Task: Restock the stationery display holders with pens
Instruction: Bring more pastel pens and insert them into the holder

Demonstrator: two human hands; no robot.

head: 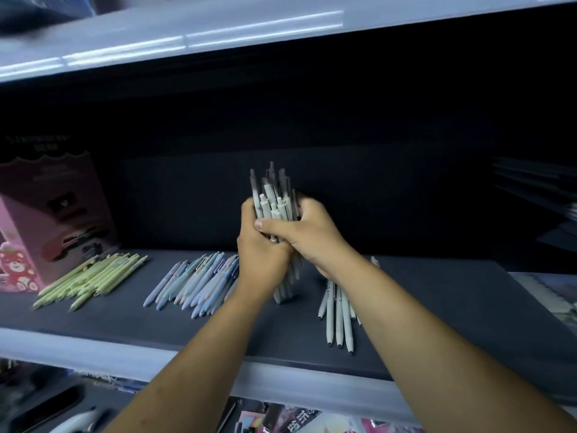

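Grey pens (271,195) stand upright as one bundle at the middle of the shelf (156,323). The left hand (260,245) and right hand (312,235) both clasp the bundle, fingers curled round it. Loose pens (338,317) lie just right of it and blue pens (193,282) left. Green pens (93,276) lie by the box (46,220) at the left end.

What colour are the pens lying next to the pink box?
The pens beside the pink box are pale yellow-green, clearest in the head view.
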